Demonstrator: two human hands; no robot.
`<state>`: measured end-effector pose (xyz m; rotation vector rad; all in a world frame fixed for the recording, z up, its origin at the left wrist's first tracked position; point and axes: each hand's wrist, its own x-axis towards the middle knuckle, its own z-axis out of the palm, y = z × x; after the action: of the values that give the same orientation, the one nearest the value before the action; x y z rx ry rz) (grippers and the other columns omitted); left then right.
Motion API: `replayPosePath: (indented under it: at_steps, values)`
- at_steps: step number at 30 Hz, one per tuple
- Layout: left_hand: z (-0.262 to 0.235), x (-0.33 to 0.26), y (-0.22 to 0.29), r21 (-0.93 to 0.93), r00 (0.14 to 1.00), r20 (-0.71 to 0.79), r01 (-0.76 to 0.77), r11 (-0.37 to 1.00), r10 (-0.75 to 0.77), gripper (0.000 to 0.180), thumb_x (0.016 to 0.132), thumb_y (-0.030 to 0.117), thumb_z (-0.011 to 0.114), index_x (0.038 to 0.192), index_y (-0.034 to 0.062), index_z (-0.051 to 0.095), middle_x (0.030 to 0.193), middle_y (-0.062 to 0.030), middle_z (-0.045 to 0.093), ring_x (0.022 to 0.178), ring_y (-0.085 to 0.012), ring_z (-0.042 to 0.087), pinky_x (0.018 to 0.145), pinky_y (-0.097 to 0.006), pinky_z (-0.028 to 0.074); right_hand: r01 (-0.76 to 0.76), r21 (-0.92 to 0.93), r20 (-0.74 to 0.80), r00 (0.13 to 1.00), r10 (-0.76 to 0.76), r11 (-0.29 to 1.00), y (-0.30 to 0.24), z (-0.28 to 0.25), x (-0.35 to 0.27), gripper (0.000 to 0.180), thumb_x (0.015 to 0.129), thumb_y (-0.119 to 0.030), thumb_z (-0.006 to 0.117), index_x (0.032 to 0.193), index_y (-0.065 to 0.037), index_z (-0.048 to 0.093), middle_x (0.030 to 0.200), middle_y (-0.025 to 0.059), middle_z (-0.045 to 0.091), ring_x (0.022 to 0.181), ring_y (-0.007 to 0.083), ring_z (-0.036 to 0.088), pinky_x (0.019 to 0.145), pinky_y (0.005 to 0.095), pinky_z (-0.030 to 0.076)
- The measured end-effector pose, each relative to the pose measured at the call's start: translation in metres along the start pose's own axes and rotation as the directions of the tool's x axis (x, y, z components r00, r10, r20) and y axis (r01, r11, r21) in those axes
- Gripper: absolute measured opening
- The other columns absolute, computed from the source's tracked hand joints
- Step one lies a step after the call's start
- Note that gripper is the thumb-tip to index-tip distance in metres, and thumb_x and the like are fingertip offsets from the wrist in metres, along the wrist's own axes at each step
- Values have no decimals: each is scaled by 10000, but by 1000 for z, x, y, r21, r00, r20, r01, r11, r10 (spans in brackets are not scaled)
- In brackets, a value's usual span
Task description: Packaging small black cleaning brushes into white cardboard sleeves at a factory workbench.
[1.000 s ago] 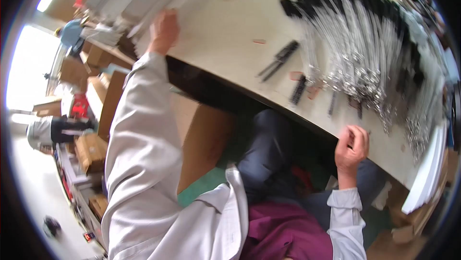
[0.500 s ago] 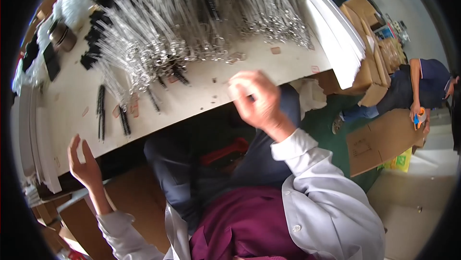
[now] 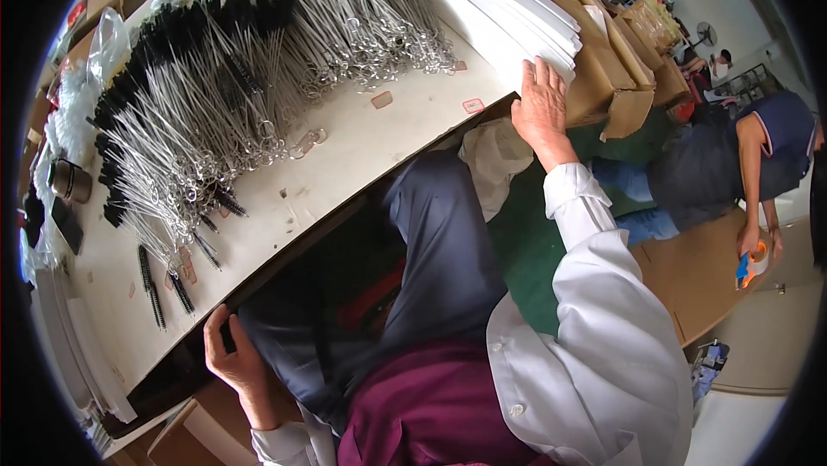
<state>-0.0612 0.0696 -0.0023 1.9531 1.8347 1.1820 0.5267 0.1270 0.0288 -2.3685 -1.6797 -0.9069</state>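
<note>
Right hand (image 3: pixel 541 111) at the white stack (image 3: pixel 508 18), right
Its grip is apart; the left hand (image 3: pixel 236 364), grip also apart, is at the near edge of the counter (image 3: pixel 345 152).

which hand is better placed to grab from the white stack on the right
Right, I'd say: the right hand has its fingertips at the stack's near end and looks empty. The left hand is farther off, by the table's front edge, near the loose brushes.

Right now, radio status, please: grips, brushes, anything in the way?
Left grip half-curled at edge of table; right grip open at white stack. Brushes mostly piled on table, held by neither. Nothing visibly blocking.
</note>
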Motion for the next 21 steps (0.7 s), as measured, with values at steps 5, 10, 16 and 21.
replayPosePath:
  at_steps: [5, 10, 16, 21]
  values:
    - [14, -1, 23, -30, 995, 85, -56, 998, 58, 216, 891, -32, 677, 1104, -9, 711, 1013, -145, 742, 911, -261, 720, 857, -352, 556, 26, 75, -76, 997, -20, 997, 6, 15, -1, 474, 891, -87, 628, 1340, 45, 556, 1404, 213, 514, 1305, 389, 482, 1126, 492, 365]
    - [19, -3, 34, -54, 989, 136, -54, 997, 61, 200, 890, -29, 676, 1086, -12, 713, 1012, -147, 744, 920, -270, 724, 857, -349, 556, 28, 125, -113, 993, -14, 992, 16, 17, -4, 469, 893, -82, 603, 1340, 50, 553, 1398, 221, 522, 1299, 394, 489, 1128, 490, 363]
    - [21, -12, 30, -62, 988, 152, 15, 998, -6, 194, 892, -26, 668, 1079, -14, 721, 1022, -152, 752, 931, -274, 733, 870, -351, 560, 46, 91, -113, 993, -35, 995, 11, 16, 1, 416, 897, -76, 578, 1285, 72, 559, 1396, 239, 534, 1296, 381, 510, 1158, 488, 341]
    - [27, -14, 38, -68, 977, 210, 0, 998, 14, 195, 886, -18, 674, 1075, -13, 720, 996, -149, 751, 909, -268, 732, 848, -348, 561, 38, 83, -121, 992, -27, 996, 14, 7, 2, 485, 850, -90, 654, 1300, 61, 556, 1417, 241, 521, 1322, 385, 495, 1165, 498, 338]
